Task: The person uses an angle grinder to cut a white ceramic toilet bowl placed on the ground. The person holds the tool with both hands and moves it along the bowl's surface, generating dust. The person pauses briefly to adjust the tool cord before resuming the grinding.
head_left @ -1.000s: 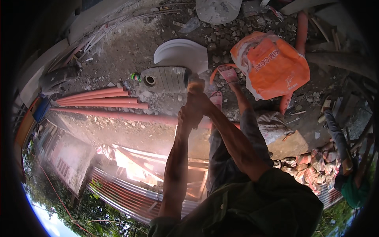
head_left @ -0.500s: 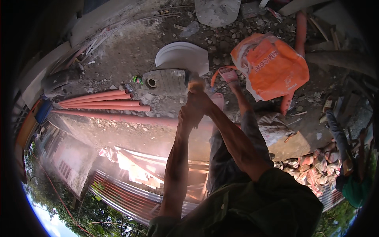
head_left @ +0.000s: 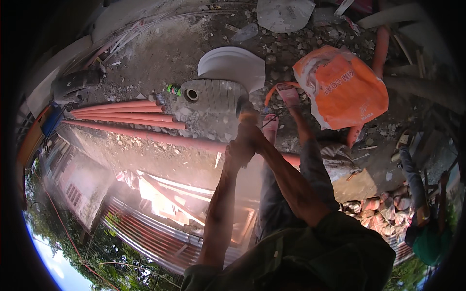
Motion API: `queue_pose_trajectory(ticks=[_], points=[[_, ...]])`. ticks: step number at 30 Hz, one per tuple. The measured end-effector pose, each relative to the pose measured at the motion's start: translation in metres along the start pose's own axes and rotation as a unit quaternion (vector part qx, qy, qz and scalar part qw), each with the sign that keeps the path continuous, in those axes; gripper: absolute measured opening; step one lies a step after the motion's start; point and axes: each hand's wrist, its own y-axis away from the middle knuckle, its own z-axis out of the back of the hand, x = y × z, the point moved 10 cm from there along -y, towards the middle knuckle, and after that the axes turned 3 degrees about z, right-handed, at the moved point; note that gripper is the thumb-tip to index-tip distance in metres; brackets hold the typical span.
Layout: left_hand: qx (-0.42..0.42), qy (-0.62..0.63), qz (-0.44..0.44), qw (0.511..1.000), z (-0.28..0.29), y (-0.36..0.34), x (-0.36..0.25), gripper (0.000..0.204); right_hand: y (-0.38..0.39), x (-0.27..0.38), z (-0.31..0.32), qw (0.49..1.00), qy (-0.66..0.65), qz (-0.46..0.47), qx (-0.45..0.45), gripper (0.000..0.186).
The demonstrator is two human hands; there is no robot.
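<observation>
Both my arms reach forward and meet at an angle grinder (head_left: 249,115), with an orange body and a dark round head. My right hand (head_left: 251,136) is closed around its body. Just behind and below, my left hand (head_left: 239,154) is also closed, against the tool's rear and my right hand; the grip is partly hidden. The grinder's head is at the right end of a grey rounded slab (head_left: 218,97) with a round hole and several parallel lines across it; contact is hard to make out. A white curved piece (head_left: 235,63) lies behind the slab.
Orange pipes (head_left: 131,119) lie at left, with a longer pipe (head_left: 179,140) nearer me. An orange-and-white sack (head_left: 347,89) is on the rubble at right. My pink slippers (head_left: 270,127) are close to the tool. Another person (head_left: 427,233) is at far right. Dust hangs in the air.
The whole scene has shifted slightly right and down with my head. My hands and the grinder have drawn a little nearer to me and right, still gripping.
</observation>
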Motion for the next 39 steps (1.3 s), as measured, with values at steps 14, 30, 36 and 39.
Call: queue_pose_trajectory(ticks=[14,30,36,39], points=[[-0.047,0.009,0.011,0.999,-0.023,0.041,0.06,0.067,0.064,-0.05,-0.009,0.97,0.189,-0.075,-0.134,0.028],[-0.122,0.024,0.03,0.992,0.066,0.034,0.178,0.066,-0.051,-0.16,-0.083,0.985,0.109,-0.081,-0.103,0.031],[-0.139,0.018,-0.012,0.99,0.06,0.004,0.196,0.07,-0.066,-0.16,-0.078,0.986,0.142,-0.067,-0.049,0.037],[-0.109,0.035,0.006,0.993,0.062,0.0,0.192,0.072,-0.067,-0.155,-0.075,0.989,0.117,-0.063,-0.067,0.038]])
